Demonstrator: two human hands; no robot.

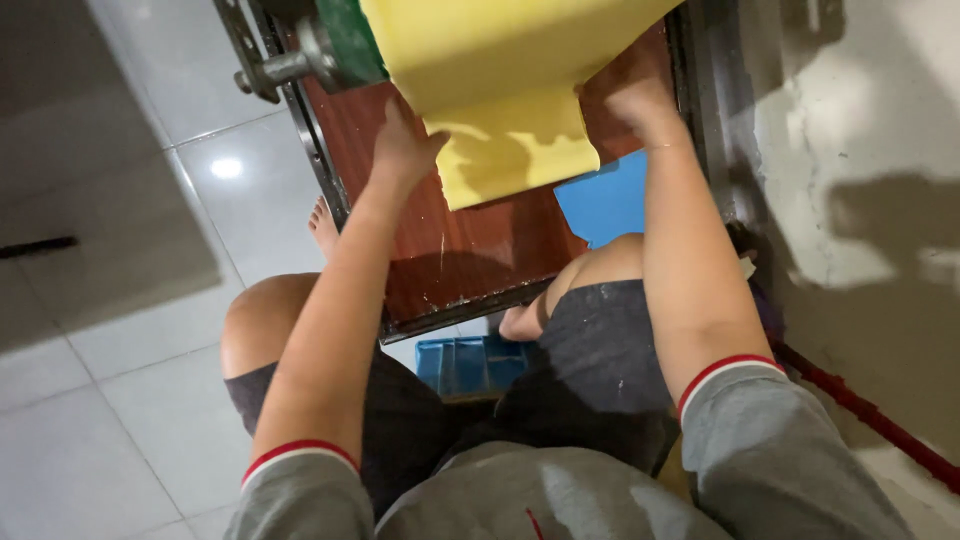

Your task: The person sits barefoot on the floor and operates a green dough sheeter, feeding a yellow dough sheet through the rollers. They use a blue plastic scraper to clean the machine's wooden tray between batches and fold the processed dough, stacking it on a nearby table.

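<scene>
Grey sleeves [770, 440] reach toward twelve o'clock, both hands [405, 145] gripping the yellow sheet [510, 140] over the reddish tabletop [470, 250]; uneven pulling could tear it.

Item count, head view

Two hands: left hand [405, 150], right hand [640, 100]. One yellow sheet [510, 130] between them. One blue board [605, 200] below the right hand. One blue stool [470, 365] nearer the body. One metal handle [275, 70] beyond the left hand.
</scene>
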